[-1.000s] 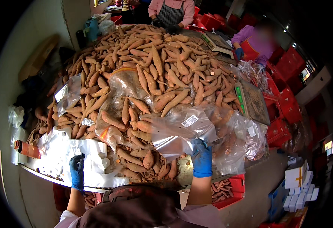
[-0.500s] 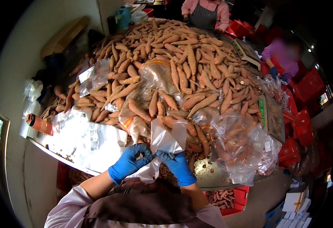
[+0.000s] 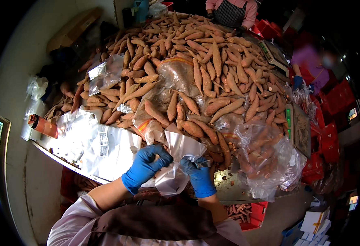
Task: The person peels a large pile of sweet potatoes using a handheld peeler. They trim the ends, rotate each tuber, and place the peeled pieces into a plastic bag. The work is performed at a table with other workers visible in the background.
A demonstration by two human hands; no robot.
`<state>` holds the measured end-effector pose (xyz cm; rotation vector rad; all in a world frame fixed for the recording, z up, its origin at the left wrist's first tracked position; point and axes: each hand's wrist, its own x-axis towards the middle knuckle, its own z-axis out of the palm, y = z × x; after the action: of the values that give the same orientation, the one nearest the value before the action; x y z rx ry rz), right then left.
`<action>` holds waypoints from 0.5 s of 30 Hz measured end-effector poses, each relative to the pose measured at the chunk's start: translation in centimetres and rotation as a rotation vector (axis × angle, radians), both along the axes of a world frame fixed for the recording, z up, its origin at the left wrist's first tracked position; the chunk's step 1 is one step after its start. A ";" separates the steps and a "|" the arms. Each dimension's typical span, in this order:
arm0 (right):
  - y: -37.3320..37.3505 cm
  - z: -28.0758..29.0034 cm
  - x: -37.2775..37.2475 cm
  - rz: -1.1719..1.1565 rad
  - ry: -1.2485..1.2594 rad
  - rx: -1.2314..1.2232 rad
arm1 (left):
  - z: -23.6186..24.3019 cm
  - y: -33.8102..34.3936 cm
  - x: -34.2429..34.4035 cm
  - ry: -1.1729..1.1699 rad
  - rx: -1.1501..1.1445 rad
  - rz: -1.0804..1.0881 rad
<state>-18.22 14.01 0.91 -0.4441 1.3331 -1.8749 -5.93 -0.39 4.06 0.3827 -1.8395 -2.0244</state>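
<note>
A thin white plastic bag point(image 3: 184, 144) is stretched between my two blue-gloved hands at the table's near edge. My left hand point(image 3: 147, 166) is closed, pinching the bag's left side. My right hand point(image 3: 199, 176) grips its right side, fingers curled in. The bag's lower part hangs toward my apron, and nothing shows inside it. Just beyond the bag lies a big heap of sweet potatoes point(image 3: 190, 128). A clear plastic sack point(image 3: 153, 132) with an orange band lies among them, close to my left hand.
White plastic bags point(image 3: 118, 143) lie flat at left, near an orange bottle point(image 3: 43, 126). A clear bag of sweet potatoes point(image 3: 266, 160) rests at right, beside a scale point(image 3: 301, 129). Below the table edge stands a red crate point(image 3: 259, 213). Two people stand across the heap.
My hands have moved apart, the right one slightly rightward, and the white bag between them is spread wider. The view has shifted a little.
</note>
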 end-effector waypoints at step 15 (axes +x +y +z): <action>-0.8 0.1 0.4 -0.048 -0.072 -0.044 | -1.3 1.7 -1.0 -0.027 0.009 -0.110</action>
<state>-17.80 13.19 0.98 -0.3657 1.2676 -1.9444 -6.98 1.31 2.74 0.3198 -1.9071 -2.1100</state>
